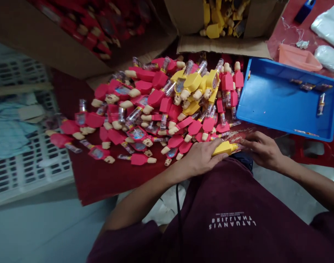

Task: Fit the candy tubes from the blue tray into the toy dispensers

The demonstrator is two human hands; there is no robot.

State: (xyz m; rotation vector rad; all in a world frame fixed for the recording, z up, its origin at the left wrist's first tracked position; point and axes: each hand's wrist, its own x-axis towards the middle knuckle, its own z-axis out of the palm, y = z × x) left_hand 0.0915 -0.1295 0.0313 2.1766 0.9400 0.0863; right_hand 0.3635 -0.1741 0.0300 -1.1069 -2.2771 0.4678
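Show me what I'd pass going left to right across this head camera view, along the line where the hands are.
White slatted crate → dark red cloth → red toy → left hand → yellow toy → right hand → red plastic piece

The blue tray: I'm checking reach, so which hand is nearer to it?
Right. The right hand lies just below the near corner of the blue tray, not touching it; the left hand is farther off, with the yellow toy between the two hands.

toy body: smooth yellow plastic | tube: clear glossy plastic | tray: smooth blue plastic | box flap: matt cardboard
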